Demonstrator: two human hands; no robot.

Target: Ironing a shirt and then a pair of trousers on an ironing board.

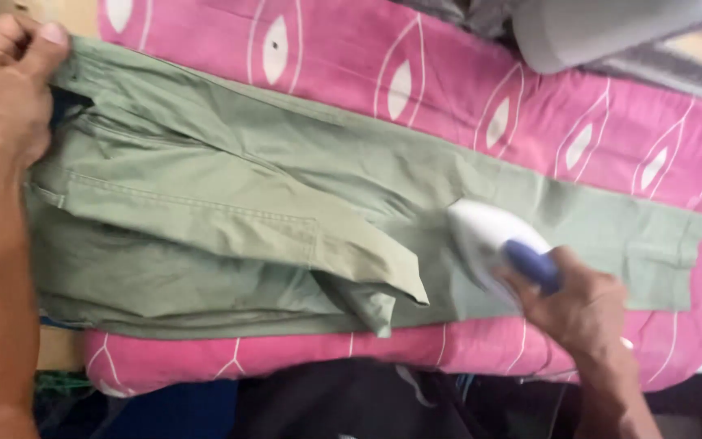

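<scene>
A pair of olive-green trousers (286, 219) is laid flat across a pink patterned cover (465, 89), its long axis running from the waistband at the picture's left edge to the leg hem at the right. The trousers serve as the landmark here.

The white iron (489, 244) is set on the lower leg, well toward the hem end, with its pointed nose turned toward the waistband. Its blue handle (534, 264) is enclosed by the right hand (582, 305), whose grip is wrapped tight around it. The unpressed length of cloth thus lies ahead of the iron's nose, along the same axis.

The waistband end is held by the left hand (6, 81), its grip pinched shut on the cloth at the upper corner. A folded flap of fabric (367, 276) is seen at mid-length, between the two hands, nearer to the iron than to the waistband. Beyond the far side of the trousers, a grey rounded object (595, 32) rests near the hem end.
</scene>
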